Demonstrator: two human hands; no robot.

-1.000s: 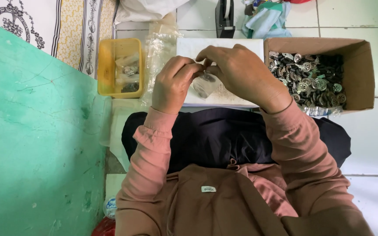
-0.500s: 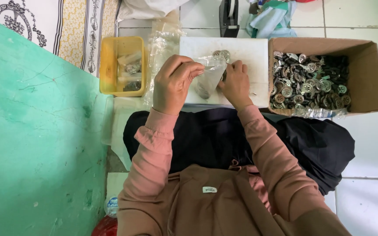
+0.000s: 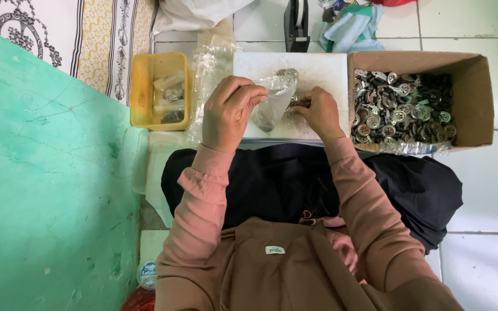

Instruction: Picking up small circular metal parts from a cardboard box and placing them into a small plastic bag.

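My left hand pinches the top edge of a small clear plastic bag and holds it up over a white board. My right hand sits just right of the bag, fingers closed on small metal parts at the bag's side. A few round metal parts lie on the board behind the bag. A cardboard box to the right holds many round metal parts.
A yellow tray with filled clear bags stands left of the board, loose clear bags beside it. A green wall runs along the left. A tape dispenser and blue cloth lie beyond the board on white tiles.
My right hand has dropped from above the bag to the board at its right side. My left hand still holds the bag, now hanging lower and more upright.
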